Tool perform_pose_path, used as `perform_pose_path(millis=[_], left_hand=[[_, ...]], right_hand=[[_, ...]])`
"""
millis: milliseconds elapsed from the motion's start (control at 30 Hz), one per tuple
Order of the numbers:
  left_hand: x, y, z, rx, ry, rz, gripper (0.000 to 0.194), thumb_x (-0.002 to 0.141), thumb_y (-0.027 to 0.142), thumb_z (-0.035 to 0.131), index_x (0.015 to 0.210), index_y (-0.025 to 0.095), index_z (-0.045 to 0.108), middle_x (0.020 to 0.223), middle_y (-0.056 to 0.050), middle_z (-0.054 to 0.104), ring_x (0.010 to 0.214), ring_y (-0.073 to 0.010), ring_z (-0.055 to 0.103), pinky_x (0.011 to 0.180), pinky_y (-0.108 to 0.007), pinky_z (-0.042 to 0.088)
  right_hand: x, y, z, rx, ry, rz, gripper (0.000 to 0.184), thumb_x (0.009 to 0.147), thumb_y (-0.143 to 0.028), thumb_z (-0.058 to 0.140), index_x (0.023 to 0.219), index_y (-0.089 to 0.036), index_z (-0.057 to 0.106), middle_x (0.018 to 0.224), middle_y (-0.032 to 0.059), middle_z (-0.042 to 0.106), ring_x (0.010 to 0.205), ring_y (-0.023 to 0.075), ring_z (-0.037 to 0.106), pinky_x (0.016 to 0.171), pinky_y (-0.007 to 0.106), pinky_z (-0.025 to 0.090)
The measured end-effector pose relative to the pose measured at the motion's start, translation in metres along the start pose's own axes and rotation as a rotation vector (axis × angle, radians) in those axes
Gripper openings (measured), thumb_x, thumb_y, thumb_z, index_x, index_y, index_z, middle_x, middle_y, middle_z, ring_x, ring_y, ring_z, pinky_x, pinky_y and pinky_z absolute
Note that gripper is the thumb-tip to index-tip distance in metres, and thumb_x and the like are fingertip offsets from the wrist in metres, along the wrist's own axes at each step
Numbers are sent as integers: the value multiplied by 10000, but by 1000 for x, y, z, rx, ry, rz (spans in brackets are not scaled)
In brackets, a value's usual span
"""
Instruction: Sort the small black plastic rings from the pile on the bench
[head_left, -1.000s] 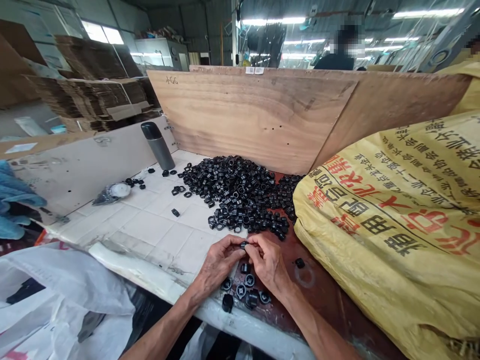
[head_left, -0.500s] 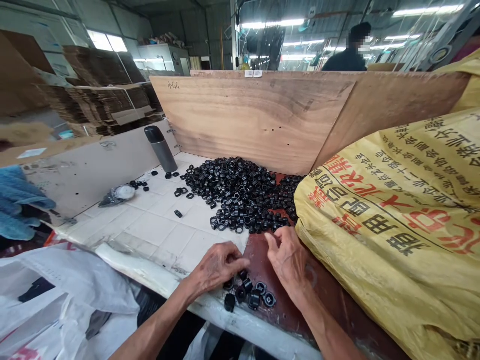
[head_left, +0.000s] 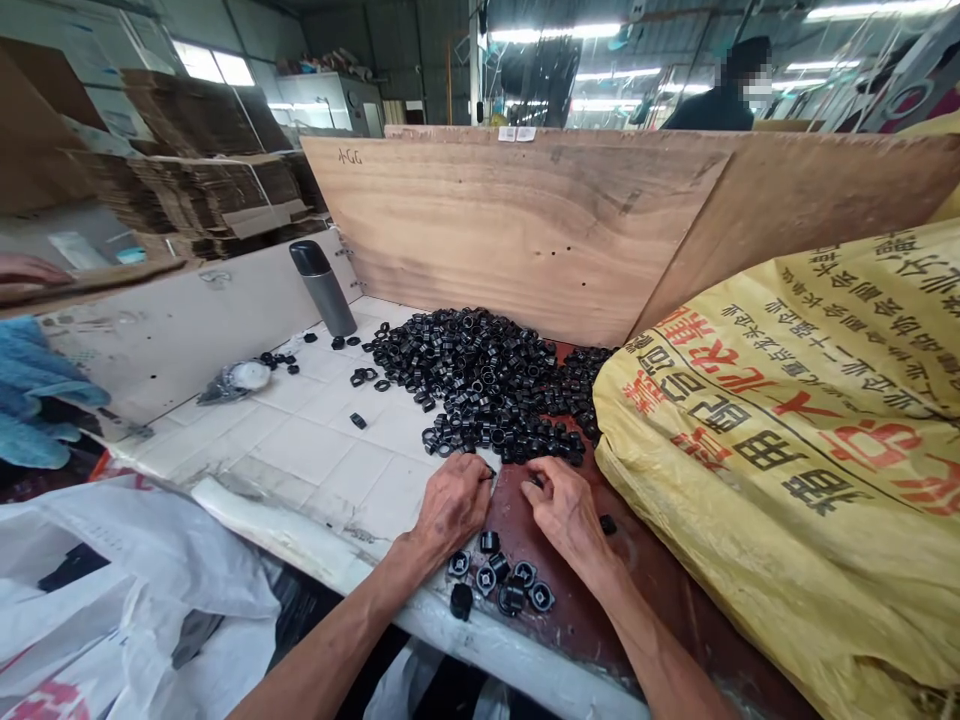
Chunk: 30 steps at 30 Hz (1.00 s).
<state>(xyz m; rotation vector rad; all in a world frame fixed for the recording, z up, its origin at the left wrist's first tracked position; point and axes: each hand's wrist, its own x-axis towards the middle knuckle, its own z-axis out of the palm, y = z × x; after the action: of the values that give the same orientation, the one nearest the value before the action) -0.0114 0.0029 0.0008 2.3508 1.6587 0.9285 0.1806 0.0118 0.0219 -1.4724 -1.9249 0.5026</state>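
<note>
My left hand (head_left: 456, 500) is at the near edge of a heap of small black plastic rings (head_left: 480, 370). Its fingers are pinched together, and a bit of a black plastic part (head_left: 491, 472) shows at the tips. Just right of it, my right hand (head_left: 562, 508) is curled over the dark red surface. A small black part (head_left: 536, 482) shows between its thumb and fingers, mostly hidden. Below the hands lies a loose group of black caps (head_left: 511, 597), some with a cross-shaped inside facing up. One black piece (head_left: 607, 524) lies right of my right wrist.
A yellow printed sack (head_left: 750, 440) bulges along the right. Wooden boards (head_left: 510, 220) wall the back. A grey flask (head_left: 324, 290) and a small plastic bag (head_left: 236, 382) stand left. White bags (head_left: 142, 590) hang at front left; near them is a blue glove (head_left: 41, 390).
My left hand has moved forward from the group of caps to the heap's edge, uncovering more caps. My right hand's fingers have curled in. A black piece now shows right of my right wrist.
</note>
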Motion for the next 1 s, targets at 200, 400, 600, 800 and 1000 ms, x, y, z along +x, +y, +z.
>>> perform_pose_path(millis=[200, 400, 600, 800, 1000], left_hand=[[-5, 4, 3, -189, 27, -20, 172, 803, 160, 595, 973, 190, 584, 807, -20, 634, 737, -174, 616, 703, -291, 506], [-4, 11, -6, -481, -39, -105, 244, 827, 183, 611, 1065, 204, 560, 878, -3, 674, 744, -137, 666, 700, -259, 543], [-5, 10, -3, -755, 13, -190, 235, 836, 197, 658, 1056, 190, 575, 940, -19, 695, 793, -133, 699, 764, -268, 590], [-3, 4, -2, -838, 42, -104, 208, 859, 212, 679, 1066, 191, 678, 1018, -57, 675, 876, -160, 690, 783, -292, 594], [2, 6, -12, -734, 112, 31, 209, 865, 219, 697, 1072, 205, 718, 1020, -70, 704, 962, -181, 661, 872, -337, 560]], right_hand=[[-4, -15, 8, 577, -93, 117, 162, 860, -336, 621, 928, -193, 654, 826, 36, 712, 701, 181, 680, 623, 266, 528], [-6, -20, 12, 377, 29, -180, 139, 881, -236, 604, 748, -199, 619, 938, 74, 702, 888, 203, 664, 812, 317, 514], [-6, -19, 7, 344, 74, -185, 61, 894, -203, 587, 865, -207, 641, 883, 42, 679, 808, 180, 647, 734, 283, 512], [-5, -18, 3, 363, 37, -189, 151, 918, -203, 567, 1008, -217, 688, 981, 59, 693, 899, 197, 655, 802, 308, 525], [-5, -18, 1, 369, 29, -190, 149, 928, -210, 557, 997, -212, 689, 997, 68, 698, 944, 210, 659, 837, 317, 521]])
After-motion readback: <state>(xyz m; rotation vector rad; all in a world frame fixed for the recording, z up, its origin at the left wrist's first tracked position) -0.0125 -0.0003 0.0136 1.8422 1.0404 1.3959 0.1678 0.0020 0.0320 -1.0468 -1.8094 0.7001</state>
